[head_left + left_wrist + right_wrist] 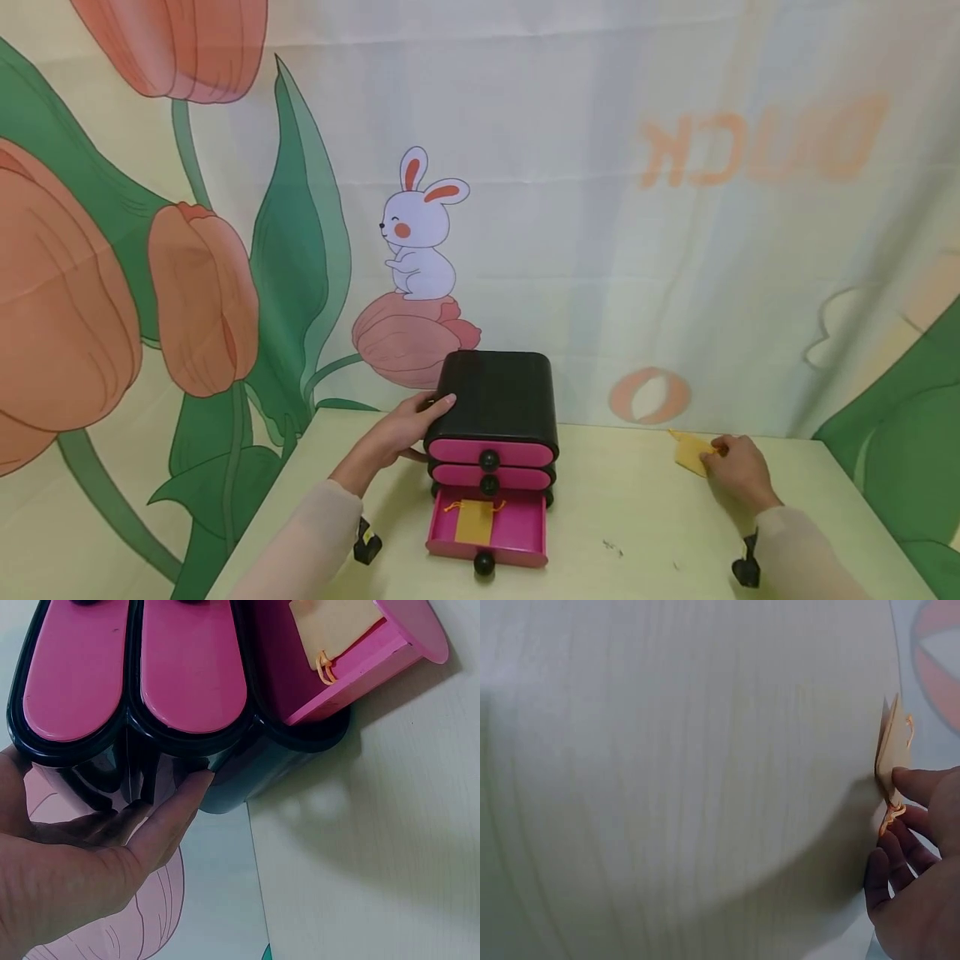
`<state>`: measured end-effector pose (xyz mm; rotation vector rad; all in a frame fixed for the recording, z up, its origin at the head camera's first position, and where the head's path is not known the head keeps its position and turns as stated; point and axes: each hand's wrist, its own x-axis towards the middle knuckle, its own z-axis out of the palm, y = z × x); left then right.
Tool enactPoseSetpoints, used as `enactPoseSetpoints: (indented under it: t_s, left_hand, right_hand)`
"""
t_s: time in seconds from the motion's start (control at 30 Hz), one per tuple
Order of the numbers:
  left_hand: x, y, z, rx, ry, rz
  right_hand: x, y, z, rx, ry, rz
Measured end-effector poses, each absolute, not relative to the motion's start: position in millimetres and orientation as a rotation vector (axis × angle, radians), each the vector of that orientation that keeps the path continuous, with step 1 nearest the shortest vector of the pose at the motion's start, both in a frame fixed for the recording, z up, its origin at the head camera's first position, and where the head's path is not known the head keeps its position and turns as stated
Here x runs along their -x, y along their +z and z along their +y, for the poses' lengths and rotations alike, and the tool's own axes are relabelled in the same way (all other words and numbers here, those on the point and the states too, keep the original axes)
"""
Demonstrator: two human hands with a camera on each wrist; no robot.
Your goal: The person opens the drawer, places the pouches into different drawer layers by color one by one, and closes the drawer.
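A small black chest of drawers (498,392) with pink drawer fronts stands on the table. Its bottom drawer (522,525) is pulled out, and a yellow drawstring pouch (474,525) lies inside. My left hand (405,427) rests against the chest's left side, thumb near the top edge; in the left wrist view its fingers (176,814) stretch along the black wall. Over at the right, my right hand (738,471) pinches a second yellow drawstring pouch (688,454) by its corded end. The right wrist view shows this pouch (894,754) tilted on edge between thumb and fingers.
The two upper drawers (457,452) are closed, each with a round black knob. Small dark marks (612,547) show on the pale table (622,500). Behind it hangs a printed cloth (540,208) with tulips and a rabbit.
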<state>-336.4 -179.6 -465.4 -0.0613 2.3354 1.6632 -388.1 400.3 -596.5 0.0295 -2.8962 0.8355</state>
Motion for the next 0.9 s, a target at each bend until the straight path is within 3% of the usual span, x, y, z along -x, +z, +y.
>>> enactPoseSetpoints:
  t_s: [0.43,0.9]
  left_hand:
    - [333,-466,-181,0.025,1.664,2.329]
    - [334,-464,-180,-0.003,1.652,2.315]
  right_hand:
    - [366,-598,387,0.041,0.990,-2.800]
    - [305,-547,283,-0.295,1.434,-2.585]
